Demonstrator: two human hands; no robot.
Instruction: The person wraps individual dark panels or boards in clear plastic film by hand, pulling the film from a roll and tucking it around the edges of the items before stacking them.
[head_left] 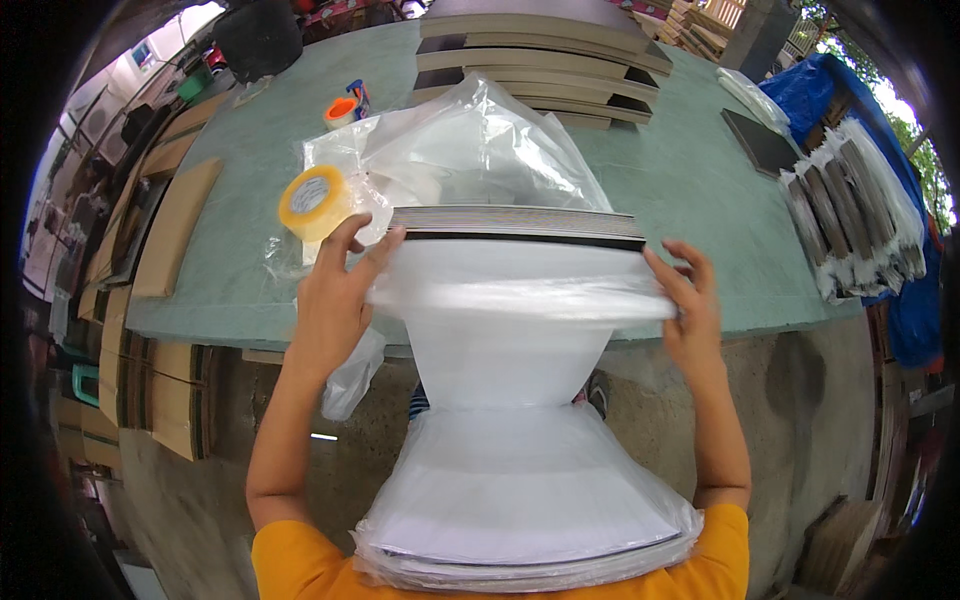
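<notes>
Two sides of clear plastic point(520, 297) are held at the board stack point(515, 224).
Left hand point(336, 290) and right hand point(691, 305) each pinch one side, I think to keep the plastic wide and straight; the stack is at the near part of the desk point(755, 255).

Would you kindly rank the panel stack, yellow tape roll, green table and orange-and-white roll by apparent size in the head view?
Green table
Panel stack
Yellow tape roll
Orange-and-white roll (farther away, so true size is unsure)
</notes>
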